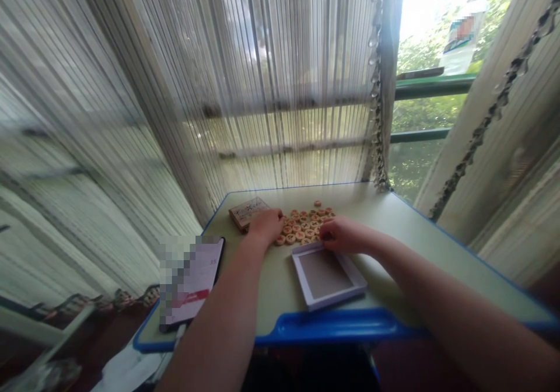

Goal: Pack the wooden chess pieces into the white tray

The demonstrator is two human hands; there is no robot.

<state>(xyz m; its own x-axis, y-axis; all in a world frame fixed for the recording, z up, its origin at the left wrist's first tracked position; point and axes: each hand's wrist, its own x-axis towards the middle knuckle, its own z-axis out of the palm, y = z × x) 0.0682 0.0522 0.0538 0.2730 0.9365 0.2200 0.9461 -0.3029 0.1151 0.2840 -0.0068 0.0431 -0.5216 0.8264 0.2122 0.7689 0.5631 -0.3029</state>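
Note:
Several round wooden game pieces (pixel 306 224) with red and dark markings lie in a heap on a pale green table (pixel 394 228). My left hand (pixel 265 226) rests curled at the heap's left edge, fingers bent over some pieces, next to a small brown box (pixel 247 211). My right hand (pixel 340 235) is closed in a pinch at the heap's right edge; what it holds is hidden. An open white shallow box tray (pixel 328 275) lies just in front of my right hand.
A phone (pixel 192 281) with a lit screen lies at the table's left front corner. The table has a blue rim with a blue groove (pixel 332 325) at the front. Striped curtains (pixel 219 88) hang behind; a window with green rails (pixel 431 86) is at right.

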